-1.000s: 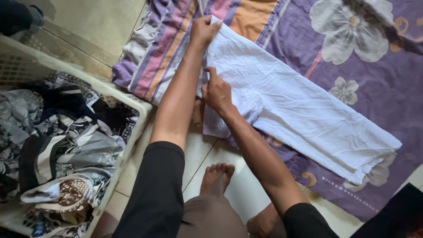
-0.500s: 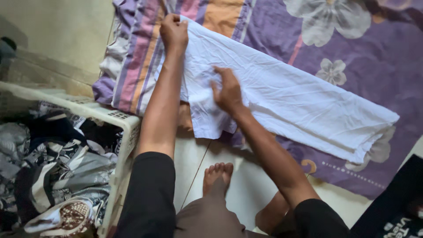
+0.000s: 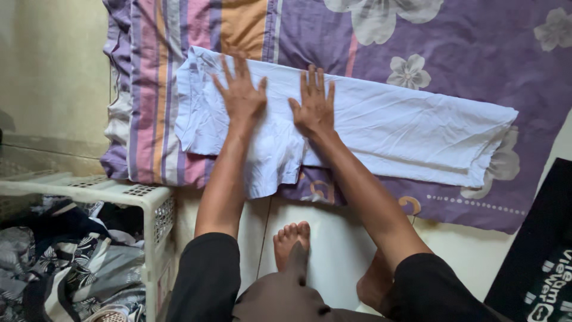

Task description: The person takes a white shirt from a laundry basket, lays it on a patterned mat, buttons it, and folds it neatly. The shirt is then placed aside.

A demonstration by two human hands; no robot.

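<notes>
Fingers spread wide, I had brought my left hand (image 3: 241, 95) and right hand (image 3: 314, 107) flat, side by side, onto the white garment (image 3: 387, 134) lying on the flowered purple mattress (image 3: 465, 48), pinching turned to smoothing.

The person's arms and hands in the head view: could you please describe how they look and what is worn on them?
Both arms are bare from the elbow down, with black sleeves pushed up to about the elbows. The left hand and right hand are bare: no gloves, and no rings, watch or bracelets that I can make out.
</notes>
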